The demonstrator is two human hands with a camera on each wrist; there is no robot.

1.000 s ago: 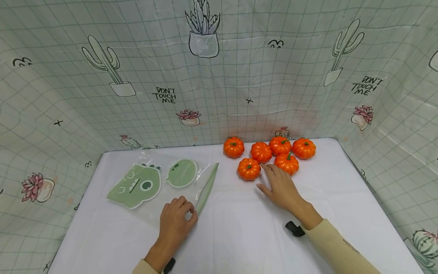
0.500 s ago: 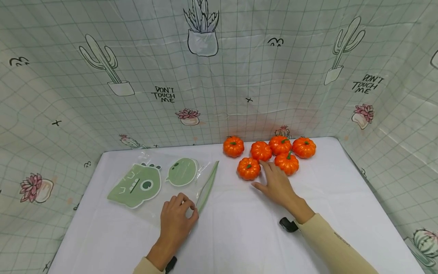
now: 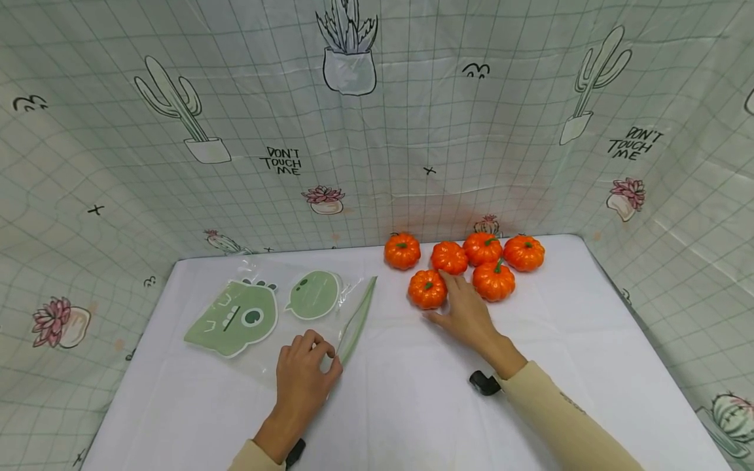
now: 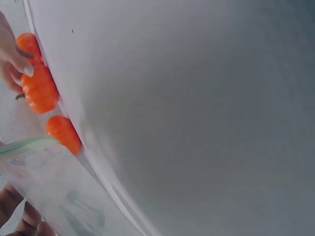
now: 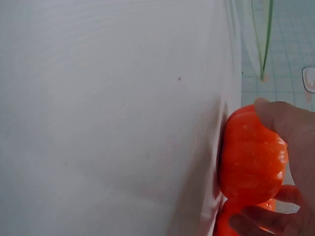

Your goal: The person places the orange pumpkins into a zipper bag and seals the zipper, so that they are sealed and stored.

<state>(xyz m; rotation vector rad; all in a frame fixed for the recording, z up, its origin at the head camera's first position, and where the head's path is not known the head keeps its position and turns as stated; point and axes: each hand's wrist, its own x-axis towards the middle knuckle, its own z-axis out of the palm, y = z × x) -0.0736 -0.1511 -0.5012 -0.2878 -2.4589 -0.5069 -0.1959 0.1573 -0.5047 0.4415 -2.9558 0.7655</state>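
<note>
The left hand pinches the near end of the open edge of a clear plastic bag with green cartoon prints. In the left wrist view the bag stands partly raised beside the curled fingers. At the front left of a group of orange pumpkins, the right hand has its thumb and fingers round the sides of one pumpkin, which rests on the table. The right wrist view has the thumb at one edge of this pumpkin and the fingers at the opposite side.
Several other pumpkins stand behind and to the right, among them one at the far left and one at the far right. The white table ends at a grid-patterned cloth with cactus drawings.
The right hand has moved left, from between two pumpkins to round the front left one. The left hand still pinches the bag and has barely moved.
</note>
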